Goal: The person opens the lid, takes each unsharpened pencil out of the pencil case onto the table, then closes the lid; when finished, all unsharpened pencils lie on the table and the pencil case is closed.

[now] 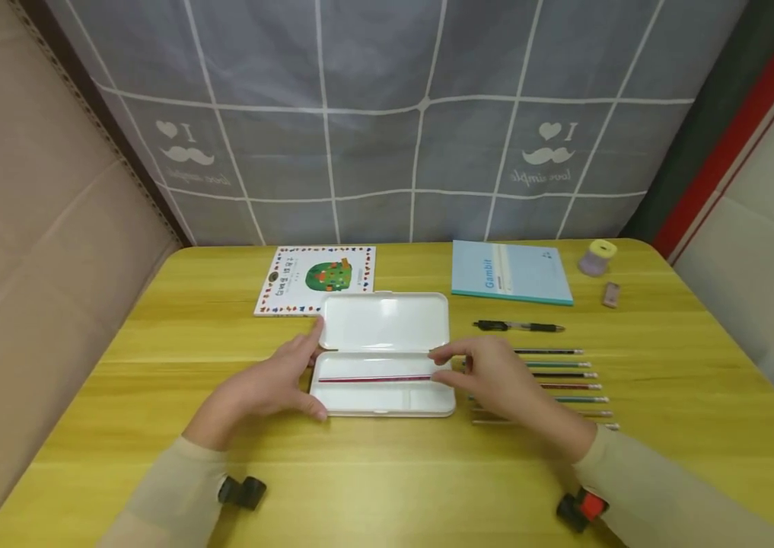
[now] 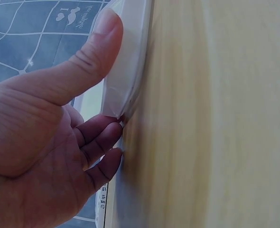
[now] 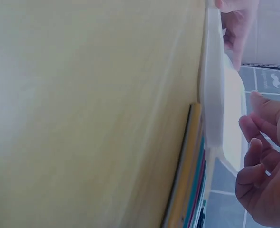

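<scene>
An open white pencil case (image 1: 383, 399) lies on the table with its lid (image 1: 384, 321) folded back. One dark red pencil (image 1: 374, 379) lies lengthwise inside it. My left hand (image 1: 270, 387) holds the case's left end, the thumb at the front corner and the other fingers along the side, curled near its edge in the left wrist view. Over the right end of the case is my right hand (image 1: 496, 373), with thumb and index finger apart near the pencil's end and nothing pinched between them. In the right wrist view its other fingers are loosely bent.
Several pencils (image 1: 568, 387) lie in a row right of the case, partly under my right forearm. Behind them are a black pen (image 1: 520, 326), a blue notebook (image 1: 513, 274), an eraser (image 1: 610, 294) and a yellow-topped sharpener (image 1: 597, 258). A picture book (image 1: 311, 281) lies behind the lid.
</scene>
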`<state>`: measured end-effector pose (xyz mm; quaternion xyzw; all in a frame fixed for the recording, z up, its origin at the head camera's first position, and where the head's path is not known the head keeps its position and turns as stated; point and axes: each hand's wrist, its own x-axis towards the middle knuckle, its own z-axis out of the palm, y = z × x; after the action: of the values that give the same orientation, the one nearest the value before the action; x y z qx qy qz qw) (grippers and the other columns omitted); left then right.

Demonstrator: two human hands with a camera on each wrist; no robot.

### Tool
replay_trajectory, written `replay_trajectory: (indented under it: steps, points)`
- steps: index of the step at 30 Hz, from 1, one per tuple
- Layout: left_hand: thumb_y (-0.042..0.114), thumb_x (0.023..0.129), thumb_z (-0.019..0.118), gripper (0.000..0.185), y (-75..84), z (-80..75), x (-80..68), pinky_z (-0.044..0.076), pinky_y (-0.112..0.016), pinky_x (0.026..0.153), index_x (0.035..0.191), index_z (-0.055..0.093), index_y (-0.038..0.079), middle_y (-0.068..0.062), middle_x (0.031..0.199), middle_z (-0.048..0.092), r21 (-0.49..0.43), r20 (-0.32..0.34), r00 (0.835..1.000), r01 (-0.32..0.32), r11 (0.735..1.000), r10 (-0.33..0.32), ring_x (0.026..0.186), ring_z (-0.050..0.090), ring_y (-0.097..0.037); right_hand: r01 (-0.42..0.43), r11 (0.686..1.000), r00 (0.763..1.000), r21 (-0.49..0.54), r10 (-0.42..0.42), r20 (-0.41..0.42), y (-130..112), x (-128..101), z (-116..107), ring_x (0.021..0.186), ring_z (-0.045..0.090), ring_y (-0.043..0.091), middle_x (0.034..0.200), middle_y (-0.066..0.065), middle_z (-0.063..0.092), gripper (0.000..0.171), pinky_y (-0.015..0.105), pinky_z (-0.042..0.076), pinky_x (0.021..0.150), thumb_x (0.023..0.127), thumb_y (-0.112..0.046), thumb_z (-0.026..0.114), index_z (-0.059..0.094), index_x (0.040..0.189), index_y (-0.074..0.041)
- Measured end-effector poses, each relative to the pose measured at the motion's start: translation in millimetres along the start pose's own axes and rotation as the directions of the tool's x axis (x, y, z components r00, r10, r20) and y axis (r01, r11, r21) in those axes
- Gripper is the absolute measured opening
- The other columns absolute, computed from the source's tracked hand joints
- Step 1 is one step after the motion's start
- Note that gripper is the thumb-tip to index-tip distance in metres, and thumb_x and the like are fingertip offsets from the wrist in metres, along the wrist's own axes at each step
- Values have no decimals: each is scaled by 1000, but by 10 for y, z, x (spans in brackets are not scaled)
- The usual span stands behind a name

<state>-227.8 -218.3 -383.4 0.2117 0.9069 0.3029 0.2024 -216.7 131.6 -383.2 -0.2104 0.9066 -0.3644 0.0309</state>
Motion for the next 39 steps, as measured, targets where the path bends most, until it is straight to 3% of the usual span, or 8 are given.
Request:
replay_trajectory:
  steps: [4, 8, 11, 16, 26, 30, 39]
  points:
    - [39, 71, 94, 146, 0, 14, 10, 33, -53, 117, 165, -12, 3, -11, 136, 50, -3, 1, 1000, 9, 1000, -9, 130, 45, -29, -27, 998, 999, -52, 28, 26, -35, 104, 106, 50, 47, 11, 103, -6, 77, 22, 26, 41, 50, 89, -23, 85, 83, 110, -17]
    - [40, 71, 94, 147, 15, 27, 22, 33, -52, 118, 165, -13, 3, -11, 137, 50, -9, 4, 1000, 8, 1000, -8, 131, 45, -28, -54, 988, 998, -143, 59, 31, -75, 166, 173, 77, 67, 13, 108, -7, 77, 19, 29, 52, 65, 89, -28, 84, 84, 107, -22]
    - [40, 72, 94, 146, 29, 41, 41, 33, -51, 117, 165, -13, 4, -10, 137, 50, -11, 8, 1000, -1, 1000, 1, 130, 45, -27, -79, 975, 996, -207, 87, 28, -81, 180, 190, 96, 70, 11, 107, -7, 78, 15, 30, 54, 73, 89, -29, 85, 85, 103, -23]
    - [40, 72, 94, 146, 27, 63, 61, 32, -51, 118, 165, -12, 4, -8, 134, 51, 5, 7, 1000, -2, 1000, 2, 129, 45, -27, -83, 960, 995, -269, 93, 27, -40, 180, 206, 88, 69, 8, 99, -9, 78, 11, 30, 54, 70, 86, -26, 88, 85, 96, -25]
    - [40, 71, 95, 147, 23, 50, 36, 33, -52, 117, 165, -12, 2, -8, 131, 52, 25, -9, 1000, 1, 1000, -1, 127, 46, -26, 3, 940, 999, -342, 12, 40, -54, 222, 258, 83, 70, 9, 90, -11, 77, 9, 30, 55, 69, 83, -21, 90, 86, 89, -26]
    - [40, 71, 95, 147, 24, 47, 26, 32, -51, 118, 165, -12, 3, -8, 132, 52, 24, -6, 1000, 17, 1000, -17, 128, 45, -27, 7, 944, 999, -330, 10, 49, -60, 221, 246, 82, 68, 7, 90, -12, 77, 8, 28, 54, 67, 84, -22, 89, 86, 90, -26]
    - [40, 70, 95, 148, 16, 21, 10, 30, -53, 119, 165, -13, 4, -9, 134, 52, 15, -11, 1000, 22, 1000, -22, 130, 44, -28, 88, 971, 996, -221, -84, 24, -9, 135, 116, 77, 61, 4, 94, -14, 74, 6, 26, 49, 64, 88, -23, 86, 86, 93, -27]
